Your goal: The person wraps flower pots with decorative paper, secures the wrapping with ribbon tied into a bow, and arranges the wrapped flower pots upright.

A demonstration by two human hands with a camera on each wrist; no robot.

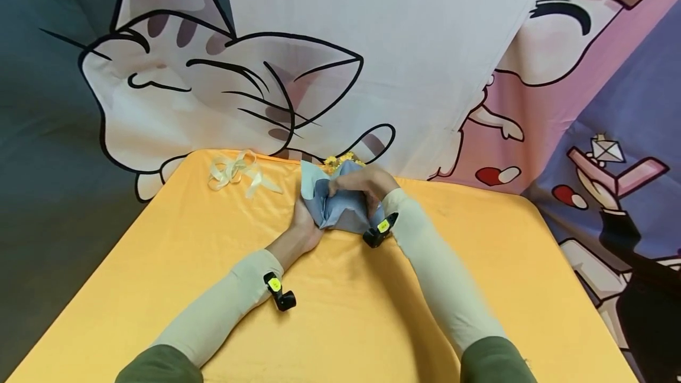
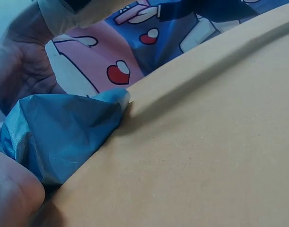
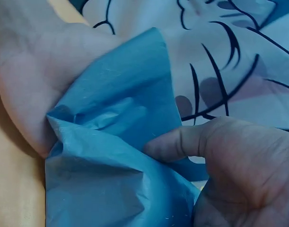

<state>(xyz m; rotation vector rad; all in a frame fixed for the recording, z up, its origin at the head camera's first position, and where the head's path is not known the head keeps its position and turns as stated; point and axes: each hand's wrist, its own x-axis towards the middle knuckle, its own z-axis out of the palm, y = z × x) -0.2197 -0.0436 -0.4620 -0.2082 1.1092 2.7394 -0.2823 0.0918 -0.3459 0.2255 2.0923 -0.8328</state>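
A crumpled sheet of blue wrapping paper point(image 1: 346, 220) is gathered up near the table's far edge, with yellow flowers point(image 1: 337, 161) showing just behind it. My left hand point(image 1: 305, 223) holds the paper's left side from below; its fingers are hidden behind the folds. From above and to the right, my right hand point(image 1: 367, 182) grips the sheet. The right wrist view shows the right thumb point(image 3: 175, 144) pressed on a fold of the paper point(image 3: 97, 184), the other fingers out of sight. In the left wrist view, the folded paper point(image 2: 64, 132) stands between both hands.
A loose pale ribbon point(image 1: 231, 170) lies curled on the yellow tabletop point(image 1: 330, 306), left of the paper. Behind the table hangs a cloth printed with a cartoon cat point(image 1: 175, 87). Small black cameras are strapped to both wrists.
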